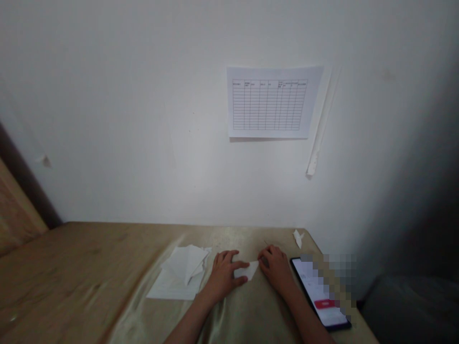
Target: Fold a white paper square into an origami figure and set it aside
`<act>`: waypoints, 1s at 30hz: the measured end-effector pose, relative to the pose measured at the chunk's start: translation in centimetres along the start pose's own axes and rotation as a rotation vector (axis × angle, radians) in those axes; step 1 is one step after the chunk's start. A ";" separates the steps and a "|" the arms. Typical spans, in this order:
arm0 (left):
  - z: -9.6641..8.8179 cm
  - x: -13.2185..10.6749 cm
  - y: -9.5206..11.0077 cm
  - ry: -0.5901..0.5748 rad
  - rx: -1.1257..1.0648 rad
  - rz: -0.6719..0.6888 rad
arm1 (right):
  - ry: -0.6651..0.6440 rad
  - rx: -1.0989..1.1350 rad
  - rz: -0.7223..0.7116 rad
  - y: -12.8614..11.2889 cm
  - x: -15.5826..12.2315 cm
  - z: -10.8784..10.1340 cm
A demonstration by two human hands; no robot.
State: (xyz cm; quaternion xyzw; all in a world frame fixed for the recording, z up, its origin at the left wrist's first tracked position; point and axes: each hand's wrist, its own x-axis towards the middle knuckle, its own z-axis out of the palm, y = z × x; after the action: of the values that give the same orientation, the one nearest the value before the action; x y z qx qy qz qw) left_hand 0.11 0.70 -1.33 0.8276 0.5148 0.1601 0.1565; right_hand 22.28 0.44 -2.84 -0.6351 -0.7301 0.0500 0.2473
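Observation:
A small white folded paper [247, 271] lies on the tan table [89, 267] between my two hands. My left hand [225, 275] rests on its left part, fingers curled over it and thumb pressing the paper down. My right hand [275, 266] sits at its right tip, fingers bent and pinching the corner. A loose pile of white paper sheets [181, 274] lies just left of my left hand.
A phone [320, 294] with a lit screen lies at the table's right edge, close to my right forearm. A small paper scrap [298, 237] sits at the far right corner. A printed table sheet [270, 102] hangs on the white wall behind.

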 end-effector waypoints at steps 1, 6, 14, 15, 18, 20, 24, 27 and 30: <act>0.1 0.0 -0.1 0.003 0.001 0.002 | -0.005 -0.006 0.001 0.0 0.1 0.0; 0.1 0.0 -0.2 0.008 -0.004 0.023 | -0.007 -0.015 0.024 0.1 0.4 0.1; 0.2 0.0 -0.4 0.024 -0.010 0.044 | 0.016 -0.028 0.032 0.5 0.5 0.5; 0.3 0.0 -0.5 0.030 -0.008 0.046 | 0.021 -0.026 0.026 0.6 0.4 0.6; 0.2 0.2 -0.5 0.044 -0.004 0.026 | 0.026 -0.007 0.013 0.7 0.3 0.7; 0.0 0.2 -0.3 0.060 -0.006 0.006 | 0.013 0.021 0.005 0.7 0.1 0.5; -0.2 0.3 -0.2 0.119 -0.015 0.021 | -0.017 0.090 -0.029 0.3 -0.2 -0.3; -0.1 0.2 -0.5 0.127 -0.020 0.045 | -0.040 0.129 -0.070 0.0 -0.5 -0.8; 0.1 0.2 -0.6 0.112 -0.022 0.048 | -0.048 0.148 -0.091 0.0 -0.6 -0.8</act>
State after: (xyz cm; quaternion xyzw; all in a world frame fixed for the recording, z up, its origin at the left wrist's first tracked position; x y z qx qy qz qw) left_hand -0.24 1.14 -1.70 0.8276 0.5011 0.2155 0.1327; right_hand 22.66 -0.28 -2.33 -0.5799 -0.7582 0.1076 0.2782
